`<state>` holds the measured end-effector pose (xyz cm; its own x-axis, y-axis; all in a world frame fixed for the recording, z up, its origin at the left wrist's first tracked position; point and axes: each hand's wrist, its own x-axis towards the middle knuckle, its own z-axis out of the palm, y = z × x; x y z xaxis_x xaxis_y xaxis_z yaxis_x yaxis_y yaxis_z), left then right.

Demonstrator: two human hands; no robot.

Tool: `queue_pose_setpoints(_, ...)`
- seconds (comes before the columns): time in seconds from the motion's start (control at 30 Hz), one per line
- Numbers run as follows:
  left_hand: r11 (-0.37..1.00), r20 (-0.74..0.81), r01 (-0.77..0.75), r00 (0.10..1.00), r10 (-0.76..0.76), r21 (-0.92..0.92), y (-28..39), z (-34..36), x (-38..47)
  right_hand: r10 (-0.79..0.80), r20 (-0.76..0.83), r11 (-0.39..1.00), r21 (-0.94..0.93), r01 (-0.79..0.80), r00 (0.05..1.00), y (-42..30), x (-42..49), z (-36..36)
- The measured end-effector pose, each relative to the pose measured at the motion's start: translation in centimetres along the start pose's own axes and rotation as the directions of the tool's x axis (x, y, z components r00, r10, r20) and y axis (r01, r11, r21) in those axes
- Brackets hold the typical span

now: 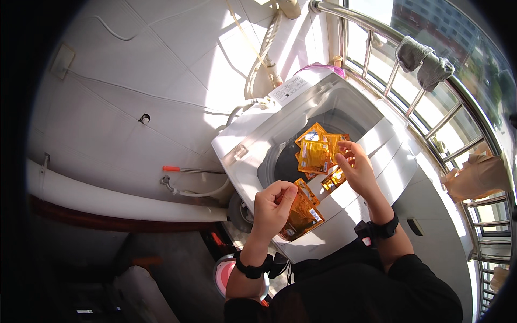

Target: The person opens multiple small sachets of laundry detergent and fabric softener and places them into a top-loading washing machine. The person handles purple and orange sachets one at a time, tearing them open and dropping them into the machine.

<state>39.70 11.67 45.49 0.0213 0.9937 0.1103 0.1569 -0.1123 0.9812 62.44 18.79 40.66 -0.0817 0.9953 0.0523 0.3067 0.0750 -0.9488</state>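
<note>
My left hand (273,208) pinches an orange foil packet (305,220) over the front left of a white top-loading washing machine (319,246). Just beyond those fingers is another orange packet (309,191), partly covered. Over the opening my right hand (357,167) has its fingers spread, with no packet plainly gripped. Close to its fingertips lies a loose pile of several shiny orange packets (314,155), which bear writing. A further packet (333,179) sits below the right palm at the opening's front edge. Behind the pile, the dark tub (282,161) shows.
The raised clear lid (282,117) stands along the machine's back left. Hoses (264,52) and a tap (166,182) are at the tiled wall. A metal railing (363,20) with grey cloths (424,60) runs along the right. A pink basin (224,274) is below my left forearm.
</note>
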Motion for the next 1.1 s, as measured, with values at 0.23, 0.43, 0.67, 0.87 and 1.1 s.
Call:
queue_pose_setpoints(0.23, 0.994, 0.144, 0.086, 0.987, -0.077, -0.06, -1.0, 1.5, 0.5, -0.03, 0.497, 0.951, 0.282, -0.129, 0.867, -4.1, -4.3, -0.1)
queue_pose_setpoints(0.43, 0.978, 0.299, 0.208, 0.933, -0.199, 0.001, -1.7, -0.1, 0.7, 0.063, 0.264, 0.91, 0.382, -0.164, 0.962, -2.9, -3.9, -2.1)
queue_pose_setpoints(0.67, 0.986, 0.291, 0.168, 0.944, -0.155, -0.021, 1.6, 0.0, -0.4, 0.101, 0.227, 0.885, 0.424, -0.191, 0.969, -4.5, -4.9, -2.9)
queue_pose_setpoints(0.87, 0.997, 0.254, 0.079, 0.964, -0.083, 0.026, 5.0, -0.9, -1.0, -0.151, 0.008, 0.918, 0.372, 0.137, 0.988, -6.9, -7.4, -4.0)
queue_pose_setpoints(1.1, 0.995, 0.21, 0.098, 0.974, -0.09, -0.027, 3.8, -0.2, -0.6, -0.154, -0.07, 0.987, 0.032, 0.156, 0.986, -6.6, -5.6, -3.5)
